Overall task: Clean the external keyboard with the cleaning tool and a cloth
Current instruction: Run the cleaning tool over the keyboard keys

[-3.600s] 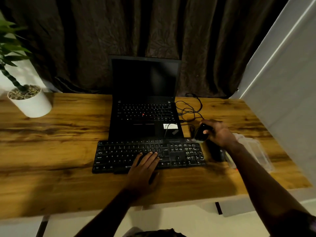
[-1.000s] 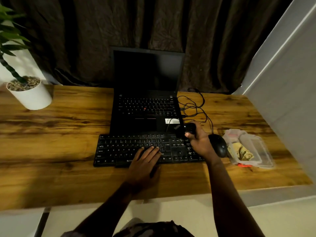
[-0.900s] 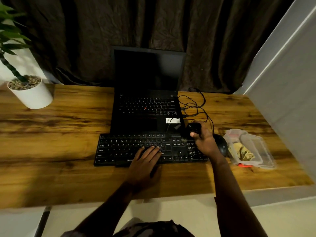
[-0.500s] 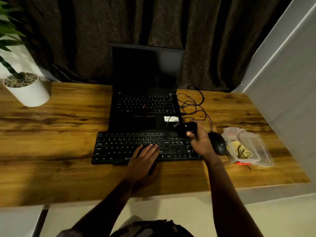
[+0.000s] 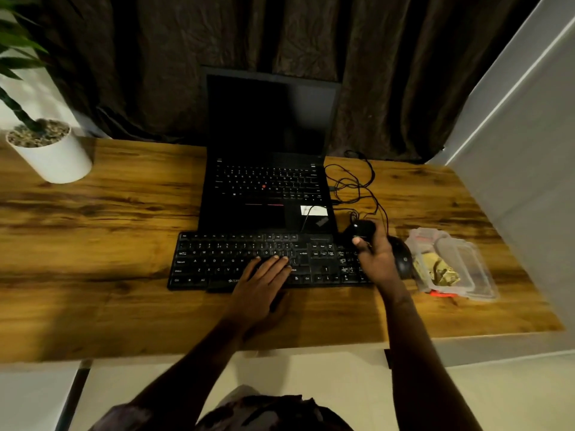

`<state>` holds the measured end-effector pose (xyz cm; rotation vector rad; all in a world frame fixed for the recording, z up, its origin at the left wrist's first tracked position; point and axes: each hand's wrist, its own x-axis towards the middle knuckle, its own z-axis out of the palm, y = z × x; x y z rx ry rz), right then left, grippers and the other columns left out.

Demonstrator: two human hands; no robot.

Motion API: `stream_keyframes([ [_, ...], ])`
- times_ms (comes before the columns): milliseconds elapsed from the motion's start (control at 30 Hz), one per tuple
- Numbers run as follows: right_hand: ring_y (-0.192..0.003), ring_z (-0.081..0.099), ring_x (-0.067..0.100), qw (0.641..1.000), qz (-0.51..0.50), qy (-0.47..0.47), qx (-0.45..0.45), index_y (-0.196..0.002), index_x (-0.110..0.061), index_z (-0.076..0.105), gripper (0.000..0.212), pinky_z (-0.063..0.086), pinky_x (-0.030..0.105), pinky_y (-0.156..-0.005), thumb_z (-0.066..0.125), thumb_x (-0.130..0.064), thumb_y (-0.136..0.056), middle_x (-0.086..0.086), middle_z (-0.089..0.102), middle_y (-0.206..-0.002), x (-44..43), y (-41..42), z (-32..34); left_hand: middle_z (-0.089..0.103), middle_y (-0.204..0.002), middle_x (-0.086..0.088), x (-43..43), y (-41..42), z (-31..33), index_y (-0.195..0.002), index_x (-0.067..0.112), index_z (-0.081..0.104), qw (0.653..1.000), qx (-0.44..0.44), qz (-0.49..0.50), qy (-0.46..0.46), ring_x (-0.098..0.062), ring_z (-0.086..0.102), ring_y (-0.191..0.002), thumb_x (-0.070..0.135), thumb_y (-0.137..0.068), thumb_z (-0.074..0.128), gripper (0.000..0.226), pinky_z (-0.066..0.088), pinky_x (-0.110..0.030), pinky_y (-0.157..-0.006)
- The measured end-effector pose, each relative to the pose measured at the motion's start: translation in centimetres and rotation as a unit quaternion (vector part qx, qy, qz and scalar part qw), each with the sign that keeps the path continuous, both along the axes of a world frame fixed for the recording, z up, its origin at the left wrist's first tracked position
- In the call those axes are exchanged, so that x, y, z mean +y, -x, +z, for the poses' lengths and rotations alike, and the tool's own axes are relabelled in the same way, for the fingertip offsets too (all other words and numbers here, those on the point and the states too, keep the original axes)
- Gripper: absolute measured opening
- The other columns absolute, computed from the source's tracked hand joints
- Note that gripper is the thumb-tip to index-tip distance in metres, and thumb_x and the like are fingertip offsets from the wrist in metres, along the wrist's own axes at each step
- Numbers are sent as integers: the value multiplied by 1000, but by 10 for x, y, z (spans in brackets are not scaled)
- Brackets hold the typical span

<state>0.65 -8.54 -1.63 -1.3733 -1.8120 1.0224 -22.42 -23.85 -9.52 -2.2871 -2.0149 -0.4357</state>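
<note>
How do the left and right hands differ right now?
1. The left hand lies flat with straight fingers on the keyboard; the right hand is curled.
2. The left hand holds nothing; the right hand grips a black cleaning tool.
3. The left hand sits at the middle keys; the right hand is at the keyboard's right end, beside the mouse.

Both are bare and at the keyboard.

I'm looking at a home-office corner, prob. in a bedroom or living rm. A wood-grain desk [image 5: 93, 250] is carrying an open laptop [image 5: 267, 194], w/ an ext. keyboard [image 5: 217, 259], mouse [image 5: 404, 263] and tangled cables [image 5: 357, 185]. A dark curtain [image 5: 155, 57] is hanging behind, and a potted plant [image 5: 53, 157] is sitting at the far-left corner.
</note>
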Motion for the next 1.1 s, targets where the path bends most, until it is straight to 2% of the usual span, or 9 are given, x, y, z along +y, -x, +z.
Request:
stream_keyframes([
  [133,-88,56,8,999,36,-25,-21,-136,-13,42,42,48,11,-62,56,-7,-97,-1,57,-102,-3,9,1,56,-145,-4,-1,1,1,-135,18,58,1000,-7,-1,15,-21,51,-134,53,-104,14,65,22,-47,-114],
  [233,-99,58,19,1000,5,-15,-1,-139,-10,40,45,51,23,-77,56,-6,-97,6,59,-113,4,-6,2,55,-146,-4,-1,1,1,-137,18,57,1000,-7,1,11,-21,49,-136,52,-104,20,60,21,-46,-115],
  [467,-92,56,18,996,-11,-78,-33,-140,-2,39,49,44,6,-69,55,5,-94,-1,57,-98,4,-12,7,51,-149,-3,-1,0,0,-140,19,53,1000,0,3,-2,-20,44,-139,50,-98,36,54,17,-46,-117],
  [633,-84,60,14,995,66,-47,-50,-132,-18,42,41,48,12,-57,54,-2,-96,5,60,-101,-4,23,4,52,-148,-3,-2,-1,1,-138,20,54,1000,8,10,-4,-19,45,-138,50,-98,36,54,15,-44,-118],
  [767,-89,58,12,998,50,-16,-40,-139,-22,37,49,49,9,-60,54,-2,-97,1,56,-106,-3,22,5,53,-147,-4,-2,-1,2,-138,19,54,1000,10,6,-7,-20,47,-137,49,-97,37,54,16,-45,-117],
  [800,-93,59,13,999,33,-11,-38,-141,-23,35,51,50,11,-64,56,-9,-97,1,56,-109,-2,15,7,53,-147,-4,-2,-1,2,-138,19,54,1000,6,5,-8,-21,46,-137,49,-97,36,54,17,-46,-117],
  [900,-111,59,34,999,-18,-17,-43,-144,-25,34,64,56,48,-86,58,-38,-87,14,58,-123,5,-16,6,53,-147,-4,-3,-1,3,-138,18,55,1000,2,4,-12,-20,46,-138,49,-98,36,54,19,-46,-116],
  [1033,-112,57,30,998,-52,-22,-27,-146,-9,33,56,51,57,-95,58,-12,-96,13,58,-122,6,-30,9,52,-148,-4,-2,-1,3,-139,18,55,1000,1,3,-12,-21,46,-138,49,-98,36,55,20,-47,-116],
  [1100,-111,58,31,998,-49,-29,-41,-145,-13,35,54,53,56,-93,57,-11,-96,13,57,-123,8,-29,11,53,-147,-4,-2,0,2,-138,17,56,1000,0,3,-12,-21,47,-137,49,-98,36,55,21,-48,-115],
])
